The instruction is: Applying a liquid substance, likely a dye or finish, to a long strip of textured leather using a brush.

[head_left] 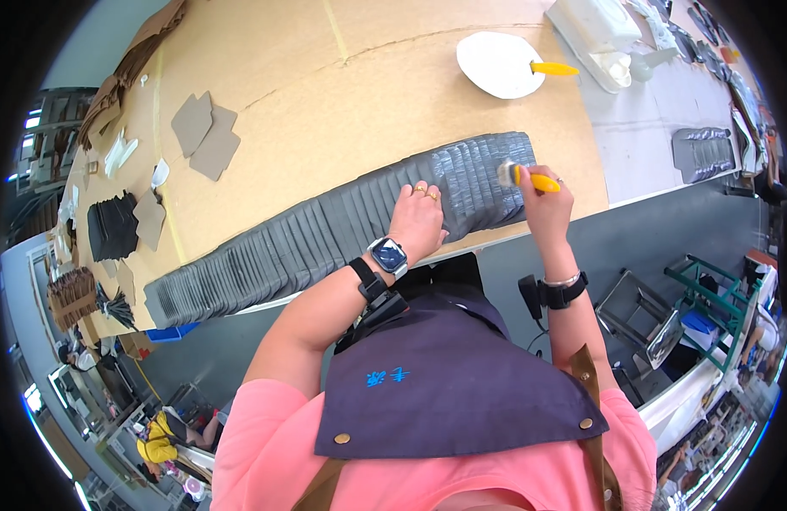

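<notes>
A long row of overlapping dark grey leather-like pieces (pixel 299 234) is fanned out along the near edge of the table. The pieces at its right end look wet and shiny. My left hand (pixel 419 220) lies on the row just left of the shiny part, fingers stretched forward and holding nothing. In my right hand (pixel 548 209) is a brush (pixel 540 181) with a yellow handle, gripped between thumb and fingers. Its pale bristles point left, over the right end of the row. Whether the bristles touch the pieces, I cannot tell.
Beyond the row stands a white bowl (pixel 495 64) with a yellow-handled tool (pixel 553 68) in it. A white plastic jug (pixel 596 38) is at the back right. Brown-grey cut pieces (pixel 213 145) and a black stack (pixel 113 226) lie left. Another grey stack (pixel 703 153) sits far right.
</notes>
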A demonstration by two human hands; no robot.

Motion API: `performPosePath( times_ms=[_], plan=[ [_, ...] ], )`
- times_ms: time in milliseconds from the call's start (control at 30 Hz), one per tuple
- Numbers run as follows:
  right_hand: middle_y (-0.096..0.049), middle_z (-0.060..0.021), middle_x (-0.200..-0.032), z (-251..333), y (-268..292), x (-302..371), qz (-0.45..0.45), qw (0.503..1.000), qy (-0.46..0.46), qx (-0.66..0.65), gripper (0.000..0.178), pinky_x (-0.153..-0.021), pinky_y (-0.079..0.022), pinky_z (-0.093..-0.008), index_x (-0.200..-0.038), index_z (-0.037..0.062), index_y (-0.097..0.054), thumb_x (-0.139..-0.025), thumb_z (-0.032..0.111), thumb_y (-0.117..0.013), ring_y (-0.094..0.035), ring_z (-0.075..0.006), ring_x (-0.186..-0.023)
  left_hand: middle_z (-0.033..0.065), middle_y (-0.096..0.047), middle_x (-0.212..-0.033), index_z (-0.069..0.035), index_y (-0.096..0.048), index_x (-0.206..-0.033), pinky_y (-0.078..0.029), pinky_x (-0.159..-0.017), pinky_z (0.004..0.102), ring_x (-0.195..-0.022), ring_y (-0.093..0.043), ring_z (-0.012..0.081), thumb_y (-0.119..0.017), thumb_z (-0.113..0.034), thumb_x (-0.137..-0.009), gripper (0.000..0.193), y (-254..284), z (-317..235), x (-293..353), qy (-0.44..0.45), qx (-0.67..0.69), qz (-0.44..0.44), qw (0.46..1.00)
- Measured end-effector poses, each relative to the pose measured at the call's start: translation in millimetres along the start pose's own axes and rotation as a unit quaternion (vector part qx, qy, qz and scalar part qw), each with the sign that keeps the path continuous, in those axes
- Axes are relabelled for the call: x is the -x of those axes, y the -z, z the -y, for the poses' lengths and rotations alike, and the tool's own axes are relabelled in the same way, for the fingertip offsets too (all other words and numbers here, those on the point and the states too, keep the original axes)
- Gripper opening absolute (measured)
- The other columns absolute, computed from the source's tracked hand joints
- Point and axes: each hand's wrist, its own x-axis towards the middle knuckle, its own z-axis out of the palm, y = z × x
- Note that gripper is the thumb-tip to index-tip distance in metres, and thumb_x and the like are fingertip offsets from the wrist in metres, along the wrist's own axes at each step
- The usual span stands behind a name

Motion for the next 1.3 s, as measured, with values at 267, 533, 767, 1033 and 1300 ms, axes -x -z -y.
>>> performPosePath(
  times_ms=[267, 533, 767, 1033, 1300],
  plan=[
    [-0.063, -0.0118, -0.069, 14, -22, 60, 0.129, 0.991, 0.002, -0.045, 0.015, -0.057, -0.049, -0.0364, -0.08, 0.0062, -0.064, -0.086, 0.017, -0.072, -0.063, -0.0293, -0.063, 0.0091, -0.06, -0.101, 0.002, -0.065, -0.104, -0.039, -0.086, 0.0354, -0.102, -0.054, 0.0238, -0.078, -0.042, -0.072, 0.056, -2, 0, -2, -0.011, 0.01, 0.0, 1.0],
    [-0.065, -0.0098, -0.073, -2, 31, 48, -0.004, 0.983, 0.106, 0.15, 0.013, -0.057, -0.049, -0.0373, -0.08, 0.006, -0.063, -0.086, 0.013, -0.072, -0.063, -0.0279, -0.065, 0.0095, -0.06, -0.1, 0.003, -0.066, -0.103, -0.038, -0.086, 0.0358, -0.104, -0.053, 0.0241, -0.077, -0.041, -0.074, 0.054, -2, 1, -1, -0.008, 0.003, 0.008, 1.0],
    [-0.065, -0.0109, -0.072, 28, -14, 58, 0.079, 0.994, 0.007, -0.077, 0.014, -0.056, -0.047, -0.036, -0.082, 0.0055, -0.065, -0.086, 0.016, -0.073, -0.062, -0.0287, -0.063, 0.0091, -0.06, -0.099, 0.003, -0.066, -0.103, -0.038, -0.086, 0.0359, -0.104, -0.053, 0.0244, -0.077, -0.041, -0.073, 0.054, -2, -1, -3, -0.013, 0.006, -0.001, 1.0],
    [-0.064, -0.0108, -0.071, -9, 19, 46, -0.004, 0.986, 0.07, 0.153, 0.015, -0.055, -0.048, -0.0357, -0.08, 0.0068, -0.064, -0.087, 0.017, -0.073, -0.062, -0.0287, -0.06, 0.0091, -0.06, -0.098, 0.002, -0.066, -0.101, -0.038, -0.086, 0.0362, -0.102, -0.054, 0.0243, -0.078, -0.041, -0.073, 0.054, -5, 1, 0, -0.006, 0.003, -0.001, 1.0],
    [-0.064, -0.0122, -0.071, 42, -20, 54, 0.089, 0.994, 0.03, -0.057, 0.015, -0.056, -0.049, -0.0382, -0.08, 0.0066, -0.063, -0.085, 0.017, -0.074, -0.063, -0.0302, -0.063, 0.0094, -0.06, -0.098, 0.003, -0.066, -0.101, -0.039, -0.086, 0.0363, -0.102, -0.054, 0.0246, -0.077, -0.04, -0.073, 0.053, -5, -1, -2, -0.015, 0.005, -0.009, 1.0]
  ],
)
